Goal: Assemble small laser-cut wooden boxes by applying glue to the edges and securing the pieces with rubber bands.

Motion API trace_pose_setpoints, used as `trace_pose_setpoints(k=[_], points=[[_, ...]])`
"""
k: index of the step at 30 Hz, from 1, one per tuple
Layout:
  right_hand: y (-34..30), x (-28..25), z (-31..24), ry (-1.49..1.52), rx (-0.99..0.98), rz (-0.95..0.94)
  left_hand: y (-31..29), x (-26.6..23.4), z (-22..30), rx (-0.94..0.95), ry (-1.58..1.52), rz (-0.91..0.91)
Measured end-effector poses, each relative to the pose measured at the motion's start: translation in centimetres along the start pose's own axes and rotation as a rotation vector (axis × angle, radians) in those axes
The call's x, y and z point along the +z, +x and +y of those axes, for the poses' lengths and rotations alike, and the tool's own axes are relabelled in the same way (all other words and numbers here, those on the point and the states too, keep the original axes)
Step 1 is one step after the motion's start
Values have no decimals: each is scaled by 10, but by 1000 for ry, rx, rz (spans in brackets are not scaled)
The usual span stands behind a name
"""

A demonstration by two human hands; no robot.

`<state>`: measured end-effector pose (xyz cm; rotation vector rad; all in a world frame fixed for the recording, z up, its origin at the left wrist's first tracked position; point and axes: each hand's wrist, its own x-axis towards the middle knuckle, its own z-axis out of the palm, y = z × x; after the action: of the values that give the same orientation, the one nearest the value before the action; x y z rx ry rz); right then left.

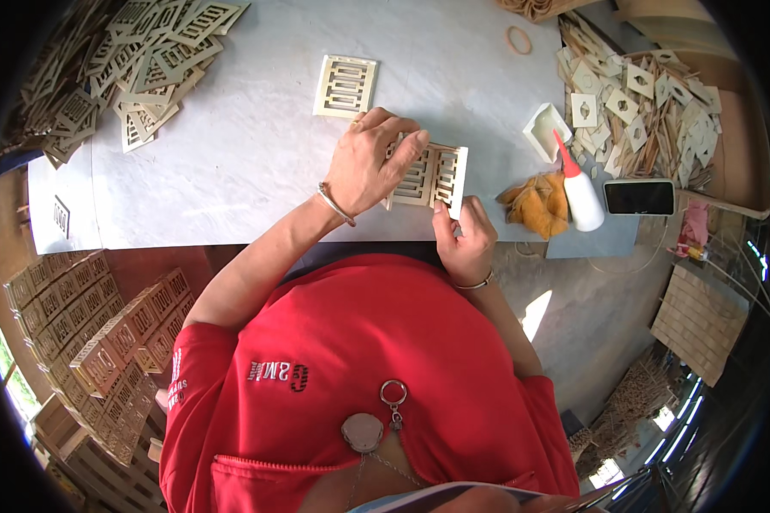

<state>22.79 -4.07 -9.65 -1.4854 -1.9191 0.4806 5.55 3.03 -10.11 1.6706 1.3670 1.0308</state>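
Two pale wooden panels with cut-out slots meet at an upright edge, forming part of a small lattice box (pixel 416 184) near the table's front edge. My left hand (pixel 370 164) reaches over its upper left side, fingers bent against the wood; part of that side is hidden beneath them. Down at the lower right corner, my right hand (pixel 466 232) pinches the box between thumb and fingers. Just beyond my left hand, a single slotted panel (pixel 348 85) lies flat on the grey table (pixel 257 128).
Loose slotted panels (pixel 158 64) are heaped at far left. On the right are a white bottle with a red nozzle (pixel 583 201), an orange-yellow cloth (pixel 535 205), a phone (pixel 639 197), a white tray (pixel 546 131) and piled square pieces (pixel 623 106). Lattice boxes (pixel 120 350) are stacked at lower left.
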Motion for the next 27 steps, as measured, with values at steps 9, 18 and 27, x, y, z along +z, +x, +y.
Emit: trace_pose_setpoints(k=[9, 18, 27], points=[[0, 4, -1, 7, -16, -16, 0, -3, 2, 124, 92, -40], [0, 5, 7, -74, -145, -71, -1, -2, -4, 236, 179, -55], [4, 2, 3, -7, -46, -111, 0, -6, -3, -27, 49, -71]])
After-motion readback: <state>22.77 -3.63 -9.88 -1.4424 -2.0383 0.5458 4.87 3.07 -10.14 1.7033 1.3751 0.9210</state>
